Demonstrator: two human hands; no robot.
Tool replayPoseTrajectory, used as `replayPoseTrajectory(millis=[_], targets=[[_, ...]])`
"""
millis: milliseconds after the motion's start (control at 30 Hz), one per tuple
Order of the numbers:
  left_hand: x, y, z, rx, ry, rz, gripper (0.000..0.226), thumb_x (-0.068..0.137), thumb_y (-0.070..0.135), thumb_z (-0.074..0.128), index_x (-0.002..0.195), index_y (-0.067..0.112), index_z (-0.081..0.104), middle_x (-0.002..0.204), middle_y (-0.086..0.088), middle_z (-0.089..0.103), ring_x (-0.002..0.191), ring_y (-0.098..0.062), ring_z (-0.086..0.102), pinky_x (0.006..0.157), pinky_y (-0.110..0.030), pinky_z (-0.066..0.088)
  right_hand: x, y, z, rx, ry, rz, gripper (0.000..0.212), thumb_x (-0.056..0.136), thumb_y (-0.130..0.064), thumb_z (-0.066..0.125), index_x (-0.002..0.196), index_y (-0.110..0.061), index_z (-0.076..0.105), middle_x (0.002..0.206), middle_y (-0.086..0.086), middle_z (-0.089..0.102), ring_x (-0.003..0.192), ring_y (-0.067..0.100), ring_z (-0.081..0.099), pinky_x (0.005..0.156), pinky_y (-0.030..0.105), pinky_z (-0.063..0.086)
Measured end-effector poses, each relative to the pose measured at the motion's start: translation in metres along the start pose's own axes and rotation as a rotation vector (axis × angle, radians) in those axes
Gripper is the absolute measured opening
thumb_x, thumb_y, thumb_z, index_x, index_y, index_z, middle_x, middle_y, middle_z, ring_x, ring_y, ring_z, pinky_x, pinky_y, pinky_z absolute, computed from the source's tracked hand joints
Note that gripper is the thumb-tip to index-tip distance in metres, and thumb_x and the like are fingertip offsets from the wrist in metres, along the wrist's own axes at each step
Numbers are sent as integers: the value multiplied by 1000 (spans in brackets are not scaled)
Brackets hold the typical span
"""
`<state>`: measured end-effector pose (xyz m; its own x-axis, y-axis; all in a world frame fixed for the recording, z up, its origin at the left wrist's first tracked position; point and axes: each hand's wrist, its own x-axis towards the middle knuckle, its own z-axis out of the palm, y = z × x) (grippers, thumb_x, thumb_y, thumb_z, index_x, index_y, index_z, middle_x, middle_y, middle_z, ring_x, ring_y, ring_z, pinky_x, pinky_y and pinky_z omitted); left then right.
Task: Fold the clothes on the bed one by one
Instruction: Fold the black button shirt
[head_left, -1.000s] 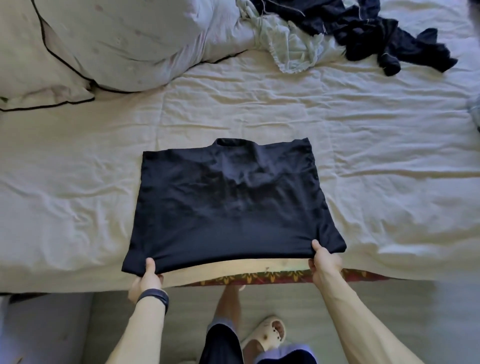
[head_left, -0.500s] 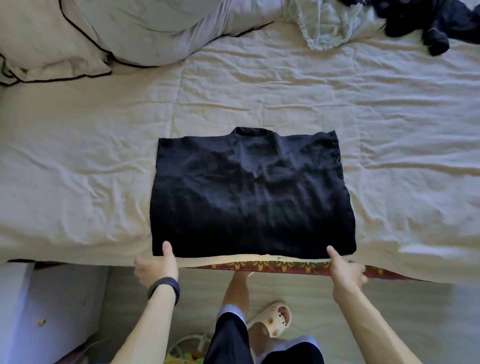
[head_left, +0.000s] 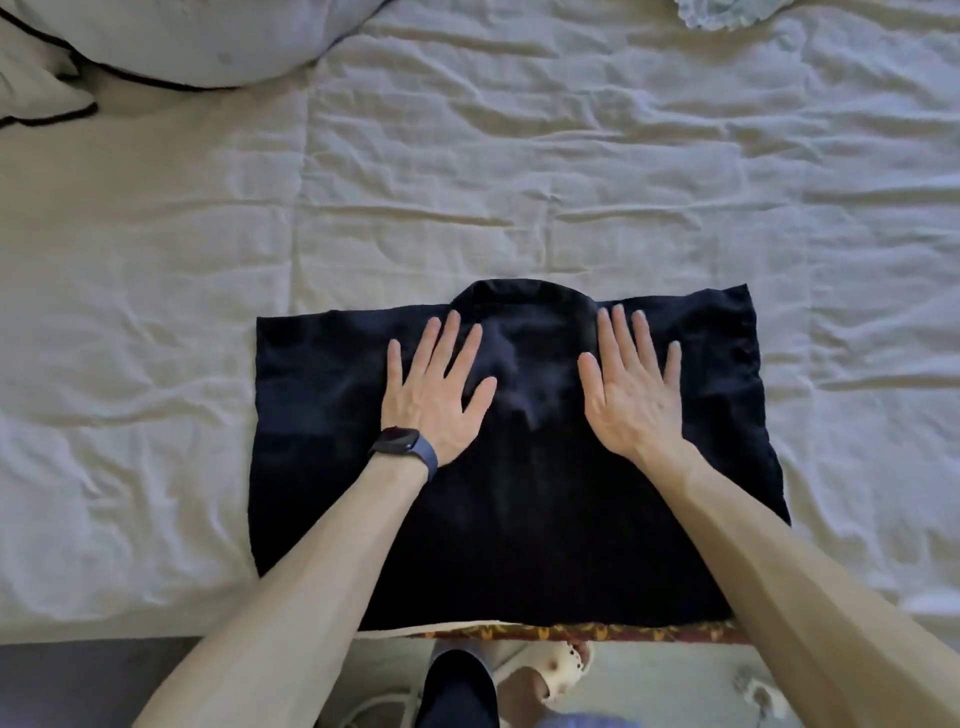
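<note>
A dark navy garment (head_left: 524, 519), folded into a rough rectangle, lies flat on the white bed sheet (head_left: 467, 171) by the near edge, collar pointing away from me. My left hand (head_left: 434, 387) rests palm down on its upper left part, fingers spread, a dark watch on the wrist. My right hand (head_left: 631, 384) lies palm down on its upper right part, fingers spread too. Neither hand grips the cloth.
A white pillow with black piping (head_left: 171, 47) sits at the far left. A pale blue-green garment (head_left: 719, 13) shows at the top edge. The bed's near edge shows a patterned red trim (head_left: 571, 633). Below it are the floor and my foot in a pale sandal (head_left: 558, 670).
Both hands let go of the garment's near edge and moved forward onto its upper part, palms flat. The view dropped closer to the bed, so the far clothes pile left the frame.
</note>
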<state>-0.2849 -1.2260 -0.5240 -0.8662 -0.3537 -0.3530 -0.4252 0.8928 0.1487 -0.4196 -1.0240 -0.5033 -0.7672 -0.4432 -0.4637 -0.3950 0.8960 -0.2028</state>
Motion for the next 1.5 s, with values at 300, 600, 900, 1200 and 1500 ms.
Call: replayPoseTrajectory(millis=[300, 600, 900, 1200, 1500], targets=[[47, -22, -3, -21, 65, -63, 64, 101, 52, 12, 160, 27, 2, 168, 6, 0, 154, -13, -3, 121, -50, -6, 35, 11, -1, -35, -50, 53, 61, 105, -55, 4, 159, -33, -12, 167, -12, -21, 152, 8, -25, 125, 52, -11], [64, -57, -35, -101, 382, -101, 9, 93, 29, 65, 94, 21, 69, 98, -1, 63, 93, -28, 56, 88, -40, 31, 61, 36, -37, 33, 255, 134, 28, 100, -36, 58, 122, -19, 62, 138, 7, 51, 130, 33, 38, 105, 48, 29], [70, -69, -46, 8, 309, 24, 15, 95, 27, 55, 97, 20, 67, 92, -1, 64, 90, -31, 57, 83, -40, 32, 83, 54, -48, 23, 304, 36, 24, 103, -29, 50, 111, -9, 62, 120, 13, 58, 116, 37, 47, 97, 47, 32], [60, -36, -53, -97, 431, -263, 36, 99, 32, 49, 129, 14, 59, 132, -10, 57, 119, -31, 54, 102, -49, 39, 51, 36, -39, 118, 315, 36, 35, 98, -29, 54, 130, -16, 57, 149, 8, 47, 141, 31, 36, 111, 50, 25], [-43, 15, 23, -49, 17, -181, 66, 100, 55, 25, 159, 33, 5, 168, 3, 0, 155, -21, 2, 120, -62, 8, 3, 23, 23, -77, 36, -184, 67, 106, -55, 21, 163, -28, -1, 171, -1, -9, 157, 16, -13, 125, 57, -5]])
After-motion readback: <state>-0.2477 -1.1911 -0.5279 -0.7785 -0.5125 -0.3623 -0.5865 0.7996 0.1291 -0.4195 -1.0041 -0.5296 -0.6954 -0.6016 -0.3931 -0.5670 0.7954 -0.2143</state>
